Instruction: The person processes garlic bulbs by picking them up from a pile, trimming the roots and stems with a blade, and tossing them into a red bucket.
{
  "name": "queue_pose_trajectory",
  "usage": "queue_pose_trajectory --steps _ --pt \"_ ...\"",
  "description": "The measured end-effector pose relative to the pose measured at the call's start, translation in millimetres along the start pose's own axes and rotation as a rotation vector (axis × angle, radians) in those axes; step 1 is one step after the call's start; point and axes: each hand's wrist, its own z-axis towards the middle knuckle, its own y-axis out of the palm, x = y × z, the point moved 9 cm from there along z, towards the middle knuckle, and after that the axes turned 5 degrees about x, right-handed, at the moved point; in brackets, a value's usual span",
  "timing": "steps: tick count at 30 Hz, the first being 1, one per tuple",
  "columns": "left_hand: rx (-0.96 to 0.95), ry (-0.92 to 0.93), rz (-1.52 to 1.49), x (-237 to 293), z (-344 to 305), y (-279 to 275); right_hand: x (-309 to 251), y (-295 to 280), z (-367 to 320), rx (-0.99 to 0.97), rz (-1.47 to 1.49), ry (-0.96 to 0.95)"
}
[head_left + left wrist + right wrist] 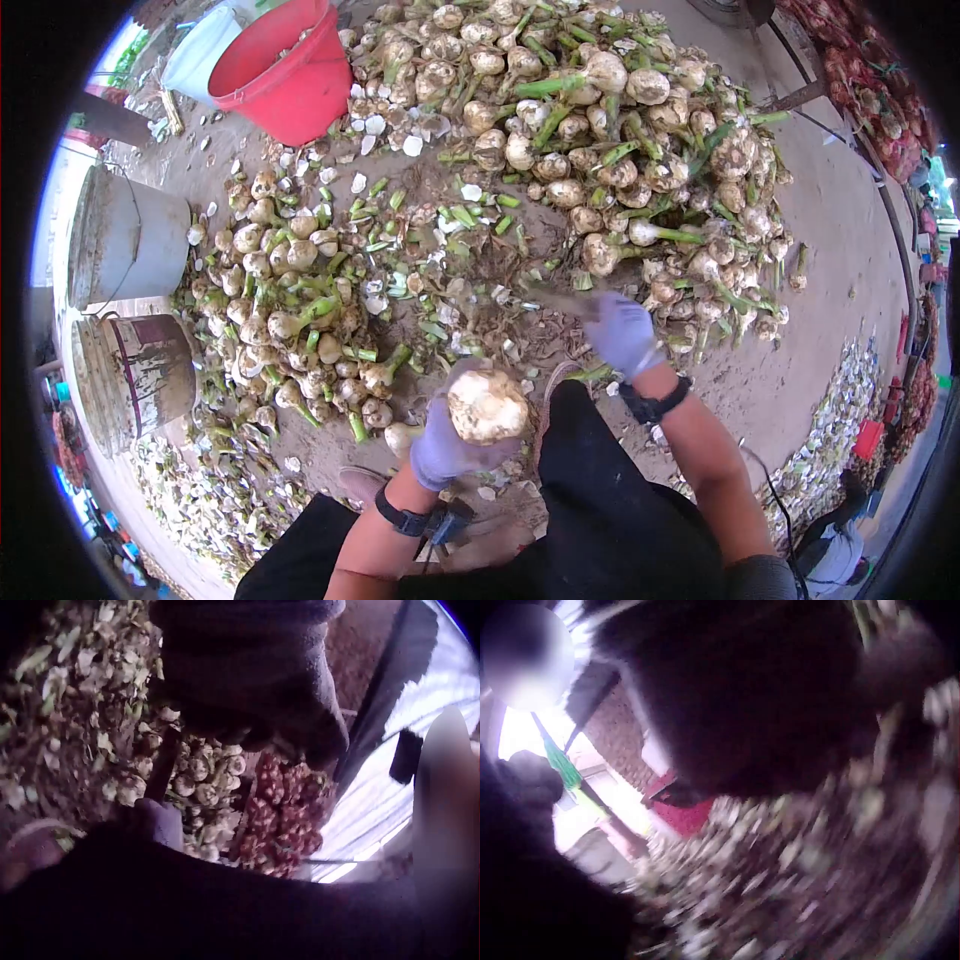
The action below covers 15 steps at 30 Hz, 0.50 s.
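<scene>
In the head view, my gloved left hand (445,450) grips a large, pale garlic bulb (487,405) with dirt on its skin, low over the ground in front of my knees. To the right, my gloved right hand (622,335) is curled round a knife (555,297), whose motion-blurred blade points left over the scraps. Beyond it lies a big heap of garlic bulbs (650,85) with green stalks. A smaller pile of garlic (300,255), its stalks cut short, lies left of my hands. The left wrist view is dark, and the right wrist view is heavily blurred.
Cut stalk pieces and peelings (440,255) litter the ground between the piles. A red bucket (290,85) stands at the far left, with a white bucket (135,240) and a dirty bucket (145,375) nearer. Filled red mesh bags (865,80) line the right side.
</scene>
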Motion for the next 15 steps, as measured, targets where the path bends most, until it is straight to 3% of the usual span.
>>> queue_pose_trajectory --steps 2,3,5,6,8,10,11,12,13,14,15 --pt "-0.005 0.043 0.308 -2 13 -18 20 -33 -19 0.480 0.334 0.082" --pt "0.131 -0.128 0.057 -5 19 -24 8 -33 -31 0.481 0.342 0.084" --pt "0.213 -0.103 0.266 -9 38 -39 -10 -9 -25 0.118 0.497 0.246" --pt "0.291 -0.087 0.313 -14 38 -42 -16 -7 -23 0.118 0.487 0.251" --pt "0.406 -0.160 0.378 -37 39 -59 -41 27 -32 -0.179 0.710 0.253" --pt "0.440 -0.133 0.246 -35 46 -42 -55 18 -33 -0.102 0.826 0.241" --pt "0.501 -0.070 -0.032 -36 46 -38 -59 11 -35 -0.036 0.934 0.227" --pt "0.556 -0.010 -0.316 -32 46 -32 -53 22 -30 -0.028 0.927 0.233" --pt "0.566 0.099 -0.539 -17 44 -27 -46 30 -16 0.091 0.579 0.053" --pt "0.459 0.216 -0.673 7 51 -36 -42 37 -7 0.204 0.223 -0.118" --pt "0.470 0.321 -0.761 39 46 -52 -24 31 3 0.186 0.115 0.002"
